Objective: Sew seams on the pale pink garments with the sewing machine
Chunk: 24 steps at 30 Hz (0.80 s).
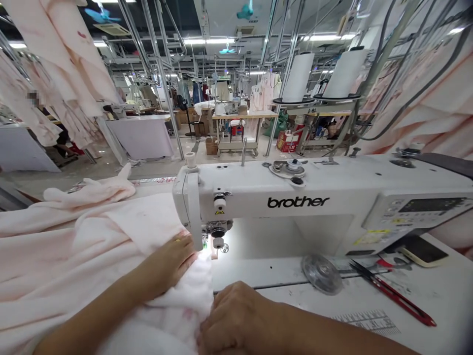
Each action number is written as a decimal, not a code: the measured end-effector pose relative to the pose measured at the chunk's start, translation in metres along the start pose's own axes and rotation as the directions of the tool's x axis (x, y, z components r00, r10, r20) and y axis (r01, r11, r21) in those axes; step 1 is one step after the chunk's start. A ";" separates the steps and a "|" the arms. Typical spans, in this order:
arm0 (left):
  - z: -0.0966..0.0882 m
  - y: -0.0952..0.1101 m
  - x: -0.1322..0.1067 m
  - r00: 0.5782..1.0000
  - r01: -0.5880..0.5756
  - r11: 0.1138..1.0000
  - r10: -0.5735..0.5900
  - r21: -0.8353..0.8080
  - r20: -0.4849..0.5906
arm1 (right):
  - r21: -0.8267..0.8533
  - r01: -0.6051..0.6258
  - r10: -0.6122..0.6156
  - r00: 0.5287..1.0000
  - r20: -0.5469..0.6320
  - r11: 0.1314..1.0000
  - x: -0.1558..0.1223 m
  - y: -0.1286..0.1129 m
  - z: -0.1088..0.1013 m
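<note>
The left hand (173, 261) lies flat on the pale pink fabric (74, 256), its grip spread open with the fingertips pressing the cloth just short of the presser foot (214, 252) of the white sewing machine (314, 197). The right hand (236, 315) sits nearer the body, its grip curled closed over a bunched fold of the same fabric, just right of the left wrist. The cloth spreads far left of both hands across the tabletop (424, 291). Well to the right of the right hand lie a clear bobbin disc (322, 273), red-handled snips (391, 292) and a phone (423, 250).
</note>
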<state>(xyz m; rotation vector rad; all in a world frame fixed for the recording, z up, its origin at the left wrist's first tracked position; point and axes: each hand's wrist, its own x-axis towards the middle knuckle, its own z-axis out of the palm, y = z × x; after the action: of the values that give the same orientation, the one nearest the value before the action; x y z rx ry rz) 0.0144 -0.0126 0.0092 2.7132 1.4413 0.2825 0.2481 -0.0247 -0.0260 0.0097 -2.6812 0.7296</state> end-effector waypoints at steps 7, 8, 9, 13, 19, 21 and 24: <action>0.007 0.027 -0.028 0.989 -0.112 0.990 0.120 0.087 -0.092 | -0.059 0.027 -0.025 0.999 0.031 0.998 -0.004 0.001 0.005; 0.009 0.028 -0.029 0.987 -0.118 0.988 0.128 0.101 -0.100 | -0.067 0.019 -0.016 0.999 0.033 0.998 -0.003 0.001 0.005; 0.011 0.027 -0.029 0.987 -0.115 0.987 0.126 0.109 -0.103 | -0.077 0.005 -0.003 1.000 0.030 0.997 -0.003 0.001 0.005; 0.009 0.016 -0.017 0.995 -0.069 0.997 0.071 0.039 -0.072 | -0.157 -0.084 0.079 0.996 -0.040 0.984 0.002 0.001 0.002; 0.001 0.006 -0.013 0.996 -0.063 0.998 0.065 0.029 -0.059 | -0.148 -0.088 0.072 0.991 -0.114 0.985 0.005 0.005 -0.003; 0.001 0.010 -0.024 0.994 -0.004 0.995 0.015 0.101 -0.111 | -0.166 -0.043 0.027 0.995 -0.097 0.985 0.005 0.005 -0.006; 0.002 0.019 -0.049 0.961 0.223 0.960 -0.187 0.170 -0.203 | -0.308 0.047 -0.072 0.995 -0.069 0.950 0.005 0.002 -0.010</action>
<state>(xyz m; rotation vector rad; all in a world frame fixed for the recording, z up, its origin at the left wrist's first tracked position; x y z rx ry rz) 0.0037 -0.0640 0.0027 2.7094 1.8788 0.4134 0.2470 -0.0173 -0.0176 -0.0167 -2.6751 0.2834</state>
